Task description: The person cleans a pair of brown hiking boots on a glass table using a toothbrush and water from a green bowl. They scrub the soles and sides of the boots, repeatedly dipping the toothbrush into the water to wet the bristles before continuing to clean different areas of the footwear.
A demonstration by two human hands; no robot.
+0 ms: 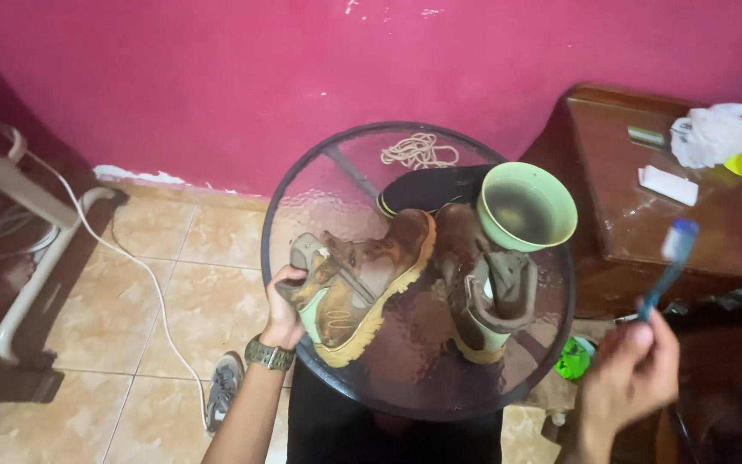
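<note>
Brightness: moderate indoor light, even across the pink wall (216, 77), dimmer at the left and lower right corners.
Glare: soft pale sheen on the textured glass tabletop (319, 202) and on the wooden side table (629, 215).
Shadows: dark under the tabletop; deep inside the green bowl (526, 206).
Blur: right hand (633, 374) and blue toothbrush (667, 266) smeared by motion.
Sharpness: left hand (285, 301) and brown boot (362, 283) fairly crisp.
Edges: wide-angle bending, floor tiles (156, 292) slanting outward.
</note>
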